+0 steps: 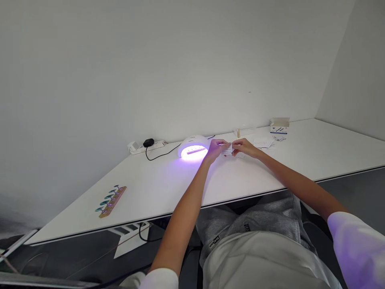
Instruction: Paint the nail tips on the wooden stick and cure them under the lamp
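Observation:
Both my hands meet over the back middle of the white table, around a small white printed alcohol pad packet (227,149). My left hand (216,149) pinches its left side, close to the lit lamp. At the packet's right edge my right hand (244,147) grips with closed fingertips. Whether the packet is torn cannot be made out. Just left of my left hand stands a white domed nail lamp (194,139), glowing violet inside. A pale flat piece (240,155) lies on the table under my right hand.
At the back right stands an opened alcohol pads box (279,129), with torn wrappers (279,138) and white sheets (263,143) nearby. A strip holding several teal nail tips (112,202) lies front left. A black adapter (148,142) sits on the power strip (138,150), its cable running toward the lamp.

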### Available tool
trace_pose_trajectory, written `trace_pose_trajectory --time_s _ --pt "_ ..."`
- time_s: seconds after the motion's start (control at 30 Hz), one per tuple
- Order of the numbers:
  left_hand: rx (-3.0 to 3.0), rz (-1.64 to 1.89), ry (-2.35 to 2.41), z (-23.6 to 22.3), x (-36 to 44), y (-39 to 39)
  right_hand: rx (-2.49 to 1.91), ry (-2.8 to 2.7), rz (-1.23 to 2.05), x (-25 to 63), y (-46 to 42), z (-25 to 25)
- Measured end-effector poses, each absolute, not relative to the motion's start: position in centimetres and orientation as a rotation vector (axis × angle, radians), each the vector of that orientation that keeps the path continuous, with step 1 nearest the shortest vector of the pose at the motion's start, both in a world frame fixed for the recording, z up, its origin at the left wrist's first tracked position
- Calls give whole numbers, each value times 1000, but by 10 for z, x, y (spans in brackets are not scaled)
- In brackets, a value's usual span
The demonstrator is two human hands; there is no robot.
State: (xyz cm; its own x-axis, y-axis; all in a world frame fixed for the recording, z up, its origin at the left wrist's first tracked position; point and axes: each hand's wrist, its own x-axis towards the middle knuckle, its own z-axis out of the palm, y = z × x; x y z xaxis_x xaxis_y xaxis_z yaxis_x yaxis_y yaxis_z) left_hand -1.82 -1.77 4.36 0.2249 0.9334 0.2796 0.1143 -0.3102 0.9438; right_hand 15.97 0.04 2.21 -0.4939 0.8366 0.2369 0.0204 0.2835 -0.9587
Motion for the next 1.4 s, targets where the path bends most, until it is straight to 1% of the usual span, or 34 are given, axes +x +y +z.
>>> trace_pose_trajectory --time_s 0.07,0.17,0.3,0.57,0.67,0.8,0.97,1.17,1.4 --pt "1637 1215 1037 44 -18 -19 -774 -1720 1312 158 -2 22" --pt "1630 1252 1087 44 -16 -20 -773 -1691 1243 159 -2 22" --pt "1636 1254 1106 44 -11 -23 -785 -1762 1117 162 2 22" --pt "1692 1197 1131 44 -11 -25 -905 -1897 1034 163 4 17" --pt "1711 1235 1124 41 -13 -20 -907 -1894 955 171 11 22" --pt "1611 1374 1107 41 -20 -12 -1020 -1729 709 212 33 37" --pt "1593 1379 1136 42 -22 -10 -1292 -1413 441 297 59 47" --pt "1618 1337 1180 45 -17 -16 -1574 -1162 310 378 70 44" --pt "1610 1336 1177 48 -17 -18 -1774 -1152 222 394 82 44"
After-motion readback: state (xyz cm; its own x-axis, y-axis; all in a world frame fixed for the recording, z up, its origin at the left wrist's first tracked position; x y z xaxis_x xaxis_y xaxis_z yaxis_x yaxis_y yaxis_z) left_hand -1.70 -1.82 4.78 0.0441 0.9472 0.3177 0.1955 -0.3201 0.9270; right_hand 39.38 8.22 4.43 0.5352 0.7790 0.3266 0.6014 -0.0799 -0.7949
